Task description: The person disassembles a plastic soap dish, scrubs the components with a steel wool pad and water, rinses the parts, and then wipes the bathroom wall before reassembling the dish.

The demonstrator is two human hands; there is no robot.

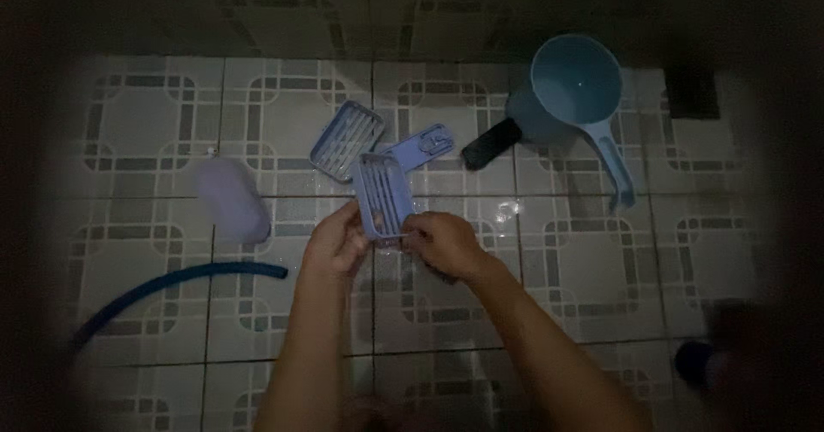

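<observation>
Both my hands hold a blue slotted soap-dish tray (pixel 384 193) over a wet patterned tile floor (pixel 146 131). My left hand (pixel 336 243) grips its lower left edge. My right hand (pixel 444 243) pinches its lower right corner, fingers curled. Just beyond lie another ribbed blue soap-dish part (pixel 347 138) and a smaller flat blue piece (pixel 421 146), both on the tiles.
A pale purple sponge-like block (pixel 232 198) lies to the left. A blue hose (pixel 172 284) curves across the lower left. A light blue water dipper (pixel 577 88) with a long handle sits at upper right, a dark oblong object (pixel 491 142) beside it.
</observation>
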